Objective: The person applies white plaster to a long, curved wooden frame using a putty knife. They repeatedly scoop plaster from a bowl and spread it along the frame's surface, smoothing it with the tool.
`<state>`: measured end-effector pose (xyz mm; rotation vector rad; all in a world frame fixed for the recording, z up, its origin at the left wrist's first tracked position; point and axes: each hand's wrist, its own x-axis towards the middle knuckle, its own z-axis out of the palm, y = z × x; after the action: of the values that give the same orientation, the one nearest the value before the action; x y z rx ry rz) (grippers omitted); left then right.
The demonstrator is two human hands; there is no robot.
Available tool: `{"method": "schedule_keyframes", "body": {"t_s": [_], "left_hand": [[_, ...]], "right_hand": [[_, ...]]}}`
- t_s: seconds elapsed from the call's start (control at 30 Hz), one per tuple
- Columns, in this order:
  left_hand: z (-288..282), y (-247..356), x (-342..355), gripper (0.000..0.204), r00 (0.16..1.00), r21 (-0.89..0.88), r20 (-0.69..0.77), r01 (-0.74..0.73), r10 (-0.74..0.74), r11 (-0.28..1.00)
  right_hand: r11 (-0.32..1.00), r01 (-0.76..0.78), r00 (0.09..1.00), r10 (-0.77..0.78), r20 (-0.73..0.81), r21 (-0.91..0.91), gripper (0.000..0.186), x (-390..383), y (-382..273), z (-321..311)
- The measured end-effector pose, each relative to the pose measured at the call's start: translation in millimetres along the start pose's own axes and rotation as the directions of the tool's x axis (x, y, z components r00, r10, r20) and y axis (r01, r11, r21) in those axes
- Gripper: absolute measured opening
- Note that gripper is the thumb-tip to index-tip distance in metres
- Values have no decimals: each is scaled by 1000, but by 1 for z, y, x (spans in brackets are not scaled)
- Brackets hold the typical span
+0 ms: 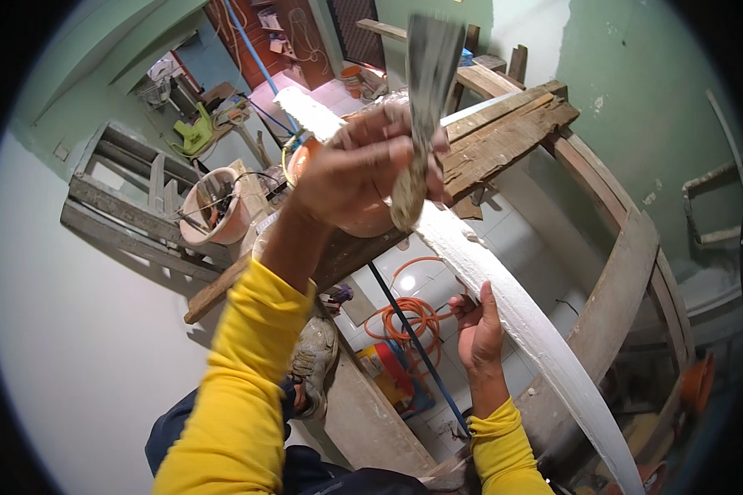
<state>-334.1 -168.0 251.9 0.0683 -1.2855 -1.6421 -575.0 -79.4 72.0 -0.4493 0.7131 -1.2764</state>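
My left hand [359, 169], raised and slightly blurred, is closed around the putty-smeared handle of a putty knife [434, 70]. The knife's wide grey blade points up, above a long white plaster-like strip [524, 305]. That strip runs diagonally from the upper middle down to the lower right, with rough, lumpy patches along its edge. Lower down, my right hand [479, 330] supports the strip's left edge, thumb up against it and fingers curled below. Part of the strip is hidden behind my left hand and forearm.
Rough wooden planks [512, 140] cross beneath the strip. A bucket of tools [215, 206] stands at left beside a grey wooden frame [132, 198]. On the tiled floor below lie a coiled orange hose [413, 322] and a yellow-and-red container [388, 371]. My shoe [312, 359] rests on a board.
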Motion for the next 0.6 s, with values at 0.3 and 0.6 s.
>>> {"method": "schedule_keyframes", "body": {"t_s": [0.3, 0.6], "left_hand": [[2, 86, -17, 30, 818, 213, -292, 561, -496, 800], [19, 54, -169, 22, 583, -163, -668, 492, -463, 855]], "right_hand": [[998, 65, 997, -64, 49, -16, 43, 6, 14, -25], [991, 112, 940, -81, 333, -77, 52, 9, 28, -48]]}}
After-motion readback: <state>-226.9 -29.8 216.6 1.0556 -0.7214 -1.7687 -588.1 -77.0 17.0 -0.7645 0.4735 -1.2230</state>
